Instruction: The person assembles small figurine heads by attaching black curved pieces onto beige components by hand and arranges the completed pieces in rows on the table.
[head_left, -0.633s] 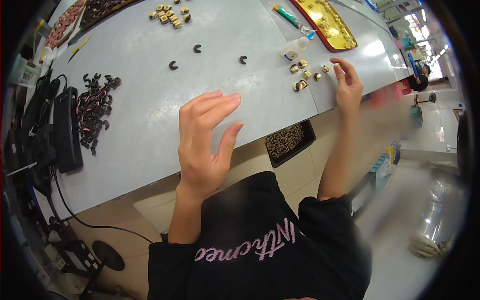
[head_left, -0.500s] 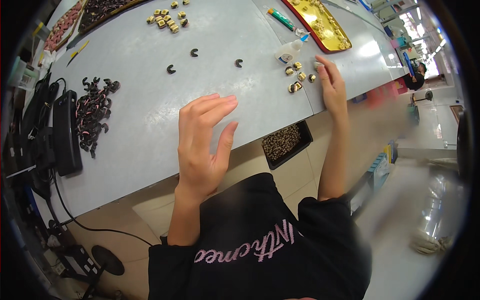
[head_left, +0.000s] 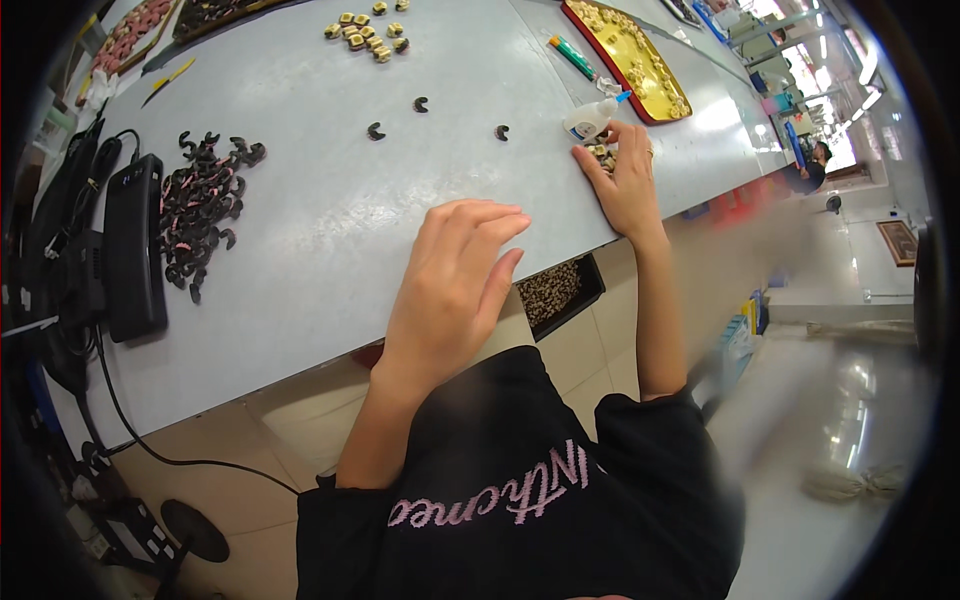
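Observation:
My right hand (head_left: 628, 185) rests at the table's right side, thumb and fingers apart and curved around several small cream-and-dark blocks (head_left: 600, 152). Part of the blocks is hidden under the fingers. Just beyond it stands a white squeeze bottle with a blue tip (head_left: 590, 120), tilted toward the right. My left hand (head_left: 450, 285) hovers over the table's near edge, empty, fingers stretched and thumb apart. Nearest to it lie loose dark C-shaped pieces, one of them (head_left: 502, 132) farther up and the others to its left.
A pile of dark C-shaped pieces (head_left: 200, 205) lies left, beside a black box device (head_left: 135, 250) with cables. More cream-and-dark blocks (head_left: 365, 37) sit at the back. A yellow tray (head_left: 645, 75), a green tube (head_left: 572, 58) and yellow tweezers (head_left: 170, 80) lie around. Below the edge is a black bin (head_left: 570, 300).
My right hand has moved left and down around the small blocks, which are now closer together under it. My left hand has shifted to the right, still held open.

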